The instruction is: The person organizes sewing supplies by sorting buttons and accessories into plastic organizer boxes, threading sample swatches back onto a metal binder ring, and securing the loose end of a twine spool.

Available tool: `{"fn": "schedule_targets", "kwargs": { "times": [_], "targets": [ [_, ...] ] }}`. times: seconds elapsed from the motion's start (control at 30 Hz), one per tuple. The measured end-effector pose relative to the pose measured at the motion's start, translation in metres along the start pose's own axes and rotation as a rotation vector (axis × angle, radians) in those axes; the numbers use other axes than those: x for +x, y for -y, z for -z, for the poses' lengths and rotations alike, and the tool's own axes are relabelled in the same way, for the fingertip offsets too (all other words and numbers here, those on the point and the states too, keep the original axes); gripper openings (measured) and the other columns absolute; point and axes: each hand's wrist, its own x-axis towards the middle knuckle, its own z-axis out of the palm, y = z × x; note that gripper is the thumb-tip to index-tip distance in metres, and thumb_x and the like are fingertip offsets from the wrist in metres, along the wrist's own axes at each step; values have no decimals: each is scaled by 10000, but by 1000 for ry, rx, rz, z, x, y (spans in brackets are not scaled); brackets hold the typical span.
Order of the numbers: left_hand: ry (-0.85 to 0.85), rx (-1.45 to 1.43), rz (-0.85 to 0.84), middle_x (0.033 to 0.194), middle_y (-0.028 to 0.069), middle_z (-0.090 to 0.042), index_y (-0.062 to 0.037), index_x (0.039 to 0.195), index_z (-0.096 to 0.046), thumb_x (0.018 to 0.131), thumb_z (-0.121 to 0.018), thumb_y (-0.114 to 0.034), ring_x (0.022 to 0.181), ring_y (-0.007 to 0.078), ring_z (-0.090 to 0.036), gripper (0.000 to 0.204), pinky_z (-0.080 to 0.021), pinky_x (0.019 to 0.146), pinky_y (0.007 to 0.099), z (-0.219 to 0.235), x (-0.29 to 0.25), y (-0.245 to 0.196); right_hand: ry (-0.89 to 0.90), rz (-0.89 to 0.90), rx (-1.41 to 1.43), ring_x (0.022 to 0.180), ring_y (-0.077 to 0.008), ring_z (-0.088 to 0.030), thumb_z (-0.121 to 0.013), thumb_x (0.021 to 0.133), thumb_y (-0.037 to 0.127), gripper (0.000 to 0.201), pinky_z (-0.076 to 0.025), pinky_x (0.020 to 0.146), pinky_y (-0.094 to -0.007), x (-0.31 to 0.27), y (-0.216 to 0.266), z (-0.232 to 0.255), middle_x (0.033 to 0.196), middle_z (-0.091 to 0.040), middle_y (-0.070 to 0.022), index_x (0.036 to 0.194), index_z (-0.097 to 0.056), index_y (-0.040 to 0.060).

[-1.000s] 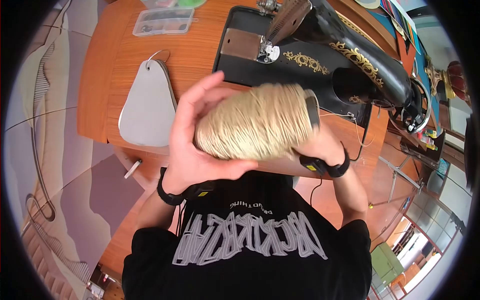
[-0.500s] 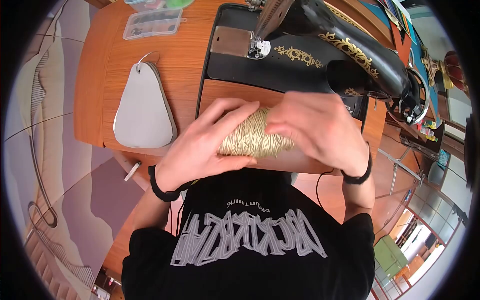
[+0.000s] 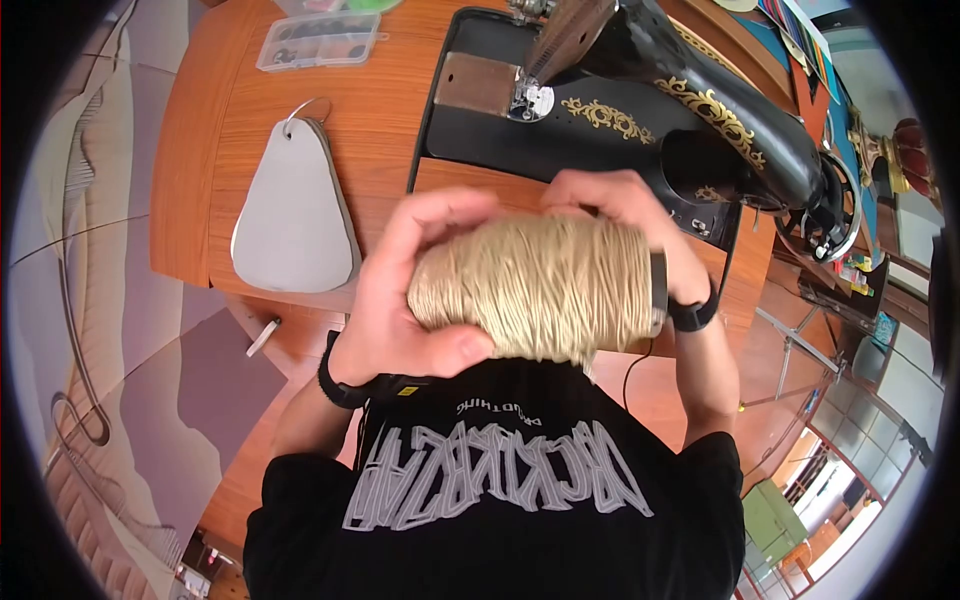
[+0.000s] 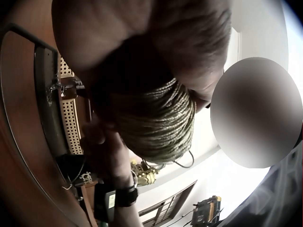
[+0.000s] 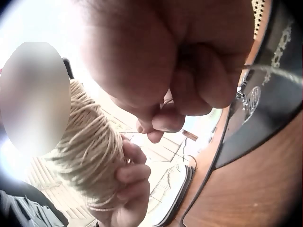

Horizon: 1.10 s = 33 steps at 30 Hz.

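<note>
A big spool of beige cord [image 3: 540,290] is lifted above the front of the table in the head view, lying roughly sideways with its dark core end to the right. My left hand [image 3: 385,310] grips the spool's left end, thumb on the near side. Behind the spool's far right side is my right hand [image 3: 635,205], its fingertips partly hidden there. In the right wrist view the fingers of that hand curl tightly, and a strand of cord [image 5: 274,72] runs out of them. The left wrist view shows loose loops at the spool's end.
A black sewing machine [image 3: 735,115] with gold ornament stands just beyond the hands. To the left lie grey teardrop-shaped templates [image 3: 295,215] on a ring, with a clear plastic case [image 3: 318,42] behind them. The table's front edge is close to the black shirt [image 3: 500,480].
My right hand went from behind the spool to over its right end, then back behind its far side. The spool dipped away and has come up again in my left hand.
</note>
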Motion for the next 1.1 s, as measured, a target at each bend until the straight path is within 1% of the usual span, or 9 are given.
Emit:
{"fn": "schedule_targets", "kwargs": {
  "times": [0.1, 0.17, 0.2, 0.27, 0.47, 0.53, 0.63, 0.87, 1.1],
  "targets": [
    [-265, 101, -86, 1345, 172, -580, 49, 1525, -363, 804, -885, -325, 1236, 230, -581, 965, -460, 1062, 372, -5, 12, -3, -126, 122, -98, 781, -402, -657, -710, 931, 176, 181, -529, 698, -429, -18, -14, -26, 861, -672, -169, 990, -637, 21],
    [-345, 324, -165, 1326, 171, -585, 27, 1497, -448, 779, -888, -198, 1205, 263, -606, 872, -496, 1027, 379, -2, 16, 6, -12, -50, -125, 778, -404, -646, -689, 975, 197, 182, -521, 694, -441, -24, 0, -36, 873, -666, -166, 984, -630, 25],
    [-348, 326, -165, 1326, 171, -585, 27, 1497, -448, 779, -888, -198, 1205, 263, -606, 872, -496, 1027, 379, 0, 18, 4, -44, 17, -86, 774, -397, -637, -672, 994, 204, 177, -514, 684, -441, -22, 2, -42, 870, -657, -154, 968, -639, 33],
    [-240, 873, -256, 1348, 182, -583, 32, 1430, -542, 775, -845, -126, 1214, 298, -615, 739, -495, 1031, 393, 3, 19, -3, -45, 20, -129, 764, -372, -649, -698, 965, 156, 133, -517, 678, -422, -29, 16, -40, 856, -670, -139, 965, -668, 26],
    [63, 756, -99, 1288, 170, -616, -24, 1366, -631, 695, -879, -158, 1185, 323, -630, 728, -509, 1002, 409, 6, 19, -10, -160, 215, -367, 731, -311, -659, -750, 899, 176, 145, -514, 630, -383, -25, 42, -5, 813, -671, -82, 890, -694, 42],
    [252, 610, -2, 1268, 162, -631, -6, 1367, -626, 694, -891, -226, 1173, 312, -635, 757, -505, 998, 410, 9, 18, -17, -151, 206, -340, 744, -321, -655, -736, 915, 168, 135, -523, 643, -384, -14, 41, 6, 827, -668, -91, 906, -692, 41],
    [318, 472, 11, 1266, 155, -633, 5, 1354, -633, 701, -895, -239, 1156, 304, -643, 745, -503, 997, 403, 10, 16, -17, -137, 176, -295, 752, -319, -656, -707, 954, 182, 153, -530, 662, -368, -5, 34, 9, 839, -665, -100, 929, -692, 32],
    [218, 655, -127, 1327, 152, -616, -16, 1357, -633, 694, -908, -112, 1206, 306, -631, 723, -513, 1016, 404, 11, 12, -9, -138, -76, 4, 742, -198, -625, -691, 1003, 217, 220, -491, 661, -321, -11, -8, -9, 895, -658, -86, 956, -680, 2],
    [155, 965, -236, 1414, 158, -548, -73, 1312, -636, 657, -887, 4, 1239, 356, -600, 706, -534, 1000, 427, 6, 8, 12, -340, 82, -72, 870, -271, -663, -711, 968, 164, 176, -531, 774, -352, -17, -14, -28, 982, -666, -116, 989, -672, -6]
  ]
}}
